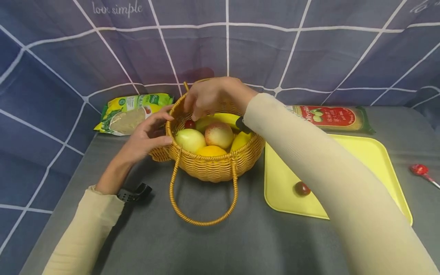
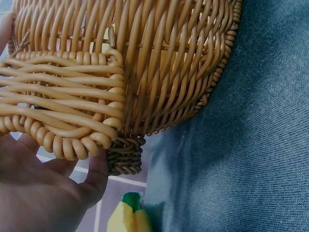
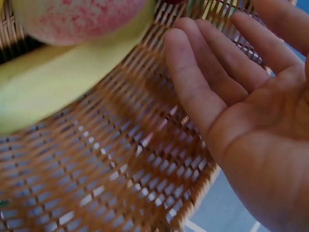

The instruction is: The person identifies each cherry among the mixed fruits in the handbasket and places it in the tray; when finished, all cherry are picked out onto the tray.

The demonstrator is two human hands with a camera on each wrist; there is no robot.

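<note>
A wicker basket (image 1: 206,168) stands on the grey cloth, its front handle folded down. Inside lie a pale green fruit (image 1: 190,140), a peach (image 1: 219,135), a banana (image 1: 225,117), an orange-yellow fruit (image 1: 211,151) and a small dark red fruit (image 1: 190,124). My left hand (image 1: 144,139) holds the basket at its left rim; in the left wrist view its fingers go behind a woven flap (image 2: 63,96). Over the back left of the basket reaches my right hand (image 1: 209,95). In the right wrist view its fingers (image 3: 188,72) are relaxed, with nothing in them.
A yellow tray (image 1: 361,152) right of the basket bears a dark red fruit (image 1: 302,188), partly under the right forearm. Behind stand a yellow-green bag (image 1: 128,116) and a red-labelled pack (image 1: 333,116). At far right lies a red lollipop (image 1: 420,170). A tiled-pattern cloth hangs behind.
</note>
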